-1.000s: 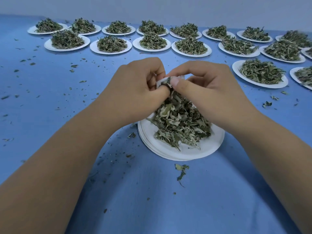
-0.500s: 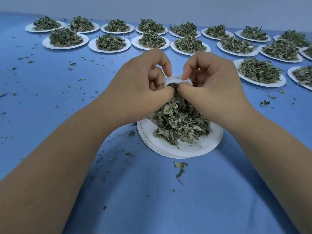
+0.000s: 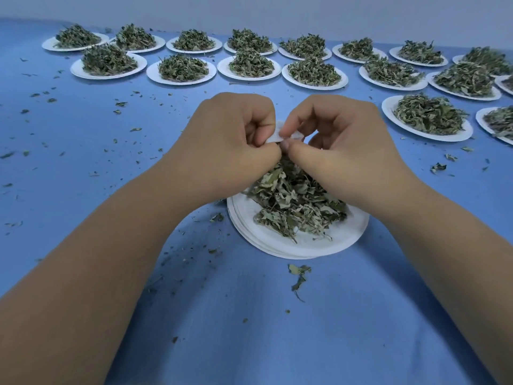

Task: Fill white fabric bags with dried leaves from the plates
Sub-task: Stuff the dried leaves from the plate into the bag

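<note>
Moved closer together since 0.5 s ago: left hand (image 3: 230, 143) and right hand (image 3: 338, 145), now nearly knuckle to knuckle, with less of white fabric bag (image 3: 276, 136) showing between them. Pinching bag from both sides: left thumb and forefinger on its 9 o'clock edge, right forefinger curled over its top edge, right thumb beneath. Other fingers of both hands curled in.

Held at centre of view, just above dried leaves (image 3: 294, 207), at pile's 12 o'clock side. Only a small white strip visible; can't tell how full.

Heaped on top of stack of white paper plates (image 3: 277, 243), with bare rim at 6 o'clock. Set on blue cloth (image 3: 249, 343).

Loose leafy sprig (image 3: 298, 276) just off stack at 6 o'clock; leaf crumbs scattered toward 9 and 10 o'clock. Two rows of loaded paper plates (image 3: 155, 75) across 12 o'clock, further loaded plates (image 3: 387, 109) at 2 to 3 o'clock, well apart from hands.
</note>
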Demonstrator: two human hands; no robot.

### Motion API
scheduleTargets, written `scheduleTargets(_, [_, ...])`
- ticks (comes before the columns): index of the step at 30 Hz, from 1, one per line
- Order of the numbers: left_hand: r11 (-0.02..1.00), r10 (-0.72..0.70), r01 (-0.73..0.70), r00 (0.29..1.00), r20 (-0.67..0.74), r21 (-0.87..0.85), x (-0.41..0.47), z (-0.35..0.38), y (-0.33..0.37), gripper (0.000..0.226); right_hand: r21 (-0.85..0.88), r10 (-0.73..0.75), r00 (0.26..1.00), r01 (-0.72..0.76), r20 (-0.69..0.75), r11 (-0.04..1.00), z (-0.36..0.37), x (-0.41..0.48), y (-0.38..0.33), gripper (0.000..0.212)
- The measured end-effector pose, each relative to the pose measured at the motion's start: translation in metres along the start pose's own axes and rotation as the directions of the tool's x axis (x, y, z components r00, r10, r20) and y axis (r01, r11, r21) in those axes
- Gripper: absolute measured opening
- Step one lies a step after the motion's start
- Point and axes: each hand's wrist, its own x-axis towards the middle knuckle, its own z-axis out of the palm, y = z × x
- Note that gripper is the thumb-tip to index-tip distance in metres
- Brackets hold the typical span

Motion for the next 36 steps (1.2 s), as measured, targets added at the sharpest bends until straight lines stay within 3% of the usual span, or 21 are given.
scheduleTargets(7, [0.980, -0.017, 0.035, 0.995, 0.098, -0.194, 0.000, -0.005, 0.004, 0.034, -0.134, -0.110, 0.987, 0.094, -0.120, 0.987, 0.002, 0.000, -0.005, 0.021])
scheduleTargets(13, [0.978, 0.006, 0.024, 0.990, 0.143, -0.208, 0.000, -0.012, 0.001, 0.024, 0.045, 0.008, 0.998, -0.005, -0.070, 0.999, 0.000, 0.002, -0.003, 0.017])
scheduleTargets(16, [0.963, 0.013, 0.001, 0.999, 0.051, -0.269, 0.002, -0.022, -0.002, 0.006, 0.105, 0.016, 0.999, -0.012, -0.038, 0.994, -0.002, 0.002, 0.000, 0.015])
scheduleTargets(19, [0.988, 0.041, -0.040, 0.999, 0.010, -0.149, 0.004, -0.033, -0.012, 0.050, 0.126, 0.000, 1.000, 0.002, -0.011, 0.992, -0.005, 0.001, 0.002, 0.016])
scheduleTargets(22, [1.000, -0.003, 0.000, 0.973, 0.232, 0.015, 0.004, -0.034, -0.023, 0.090, 0.149, -0.006, 0.999, 0.001, 0.033, 0.989, -0.005, 0.001, 0.001, 0.014])
scheduleTargets(24, [0.997, -0.038, 0.014, 0.939, 0.341, 0.075, 0.006, -0.026, -0.029, 0.099, 0.170, -0.002, 0.999, -0.007, 0.052, 0.985, -0.004, 0.001, 0.000, 0.011])
scheduleTargets(32, [0.993, 0.016, -0.041, 0.976, 0.218, 0.107, 0.015, -0.014, -0.034, 0.054, 0.179, -0.009, 0.998, -0.001, 0.057, 0.984, -0.001, -0.001, -0.001, 0.013])
scheduleTargets(34, [0.982, 0.001, -0.036, 0.983, 0.185, 0.186, 0.014, -0.014, -0.036, 0.047, 0.042, -0.048, 0.996, 0.045, 0.081, 0.998, -0.012, 0.000, -0.003, 0.009])
scheduleTargets(36, [0.966, -0.007, -0.040, 0.984, 0.180, 0.256, 0.012, -0.016, -0.037, 0.041, -0.122, -0.074, 0.983, 0.095, 0.169, 0.988, -0.030, 0.000, -0.006, 0.019])
